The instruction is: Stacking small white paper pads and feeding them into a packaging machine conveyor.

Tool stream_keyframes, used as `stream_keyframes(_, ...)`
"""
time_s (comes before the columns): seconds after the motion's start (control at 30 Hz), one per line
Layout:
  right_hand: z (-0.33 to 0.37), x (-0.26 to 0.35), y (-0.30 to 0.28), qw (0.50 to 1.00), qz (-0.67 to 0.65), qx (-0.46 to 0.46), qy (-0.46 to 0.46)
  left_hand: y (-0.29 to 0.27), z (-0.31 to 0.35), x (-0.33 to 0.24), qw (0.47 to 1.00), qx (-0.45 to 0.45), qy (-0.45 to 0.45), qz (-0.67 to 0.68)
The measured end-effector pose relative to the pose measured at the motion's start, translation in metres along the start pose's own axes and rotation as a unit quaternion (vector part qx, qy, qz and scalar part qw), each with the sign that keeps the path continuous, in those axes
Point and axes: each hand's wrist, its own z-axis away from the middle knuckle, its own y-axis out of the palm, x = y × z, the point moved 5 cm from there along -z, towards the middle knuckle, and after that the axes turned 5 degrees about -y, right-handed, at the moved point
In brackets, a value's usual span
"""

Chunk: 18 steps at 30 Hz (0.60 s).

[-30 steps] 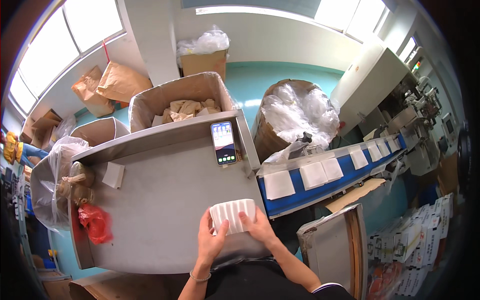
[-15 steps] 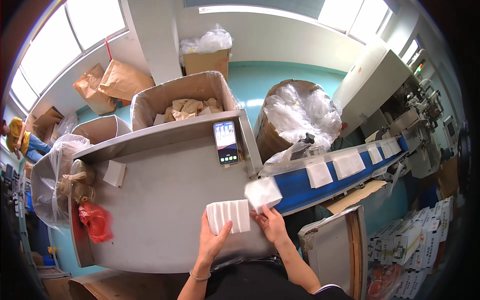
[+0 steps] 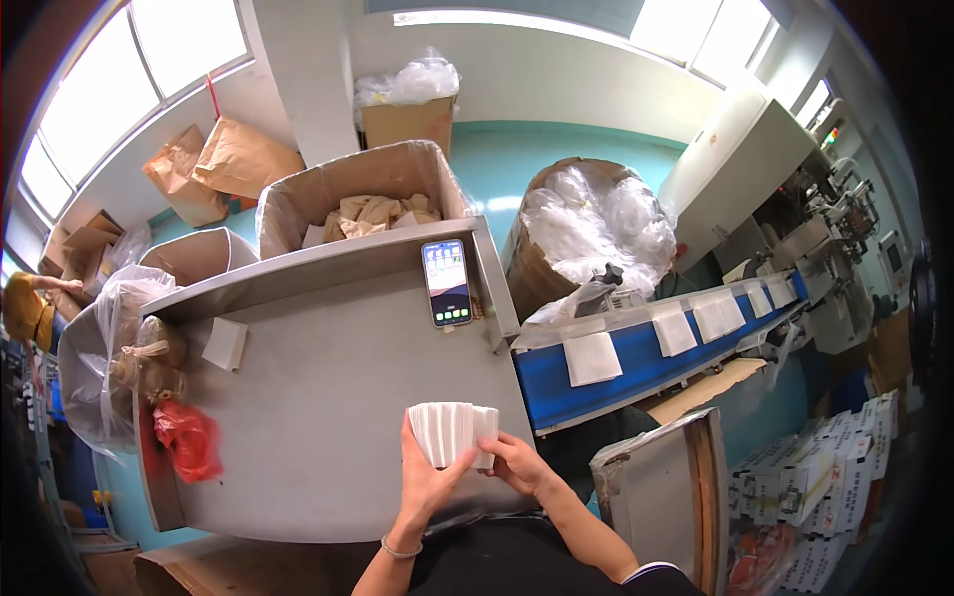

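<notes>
A stack of white folded paper napkins (image 3: 440, 433) is held over the near edge of the steel table (image 3: 328, 407). My left hand (image 3: 425, 485) is closed around its left side and underside, thumb across the front. At the right end of the stack, my right hand (image 3: 518, 463) pinches the end napkin, its fingers partly hidden behind it. More white folded napkins lie spaced along the blue conveyor belt (image 3: 636, 366) to the right, the nearest napkin (image 3: 592, 359) close to the table.
A lit phone (image 3: 447, 283) lies by the table's far right corner. At the left are a white folded piece (image 3: 226, 344), a red plastic bag (image 3: 187, 441) and brown wrapped bundles (image 3: 159, 366). Lined cartons (image 3: 348, 179) stand beyond. Another person (image 3: 30, 310) is at far left.
My right hand has brought a napkin from beside the belt leftward onto the stack's right end. The belt's napkins have shifted toward the table. The person at far left has moved.
</notes>
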Motion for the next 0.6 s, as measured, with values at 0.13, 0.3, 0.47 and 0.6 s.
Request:
stream_keyframes(0.13,-0.004,0.019,-0.028,0.963,-0.127,-0.158,-0.177,0.0,-0.002,0.0,1.0,0.021,-0.01,0.003)
stream_keyframes(0.3,-0.005,0.03,-0.008,0.955,0.157,-0.143,-0.205,0.016,0.001,0.001,0.983,0.084,-0.075,0.142)
stream_keyframes(0.47,-0.003,0.022,0.019,0.971,0.133,-0.073,-0.184,0.017,0.003,0.004,0.998,0.048,0.021,0.024)
stream_keyframes(0.6,0.002,0.009,0.011,0.997,-0.019,-0.031,-0.062,0.01,0.003,-0.004,0.999,0.024,0.04,0.005)
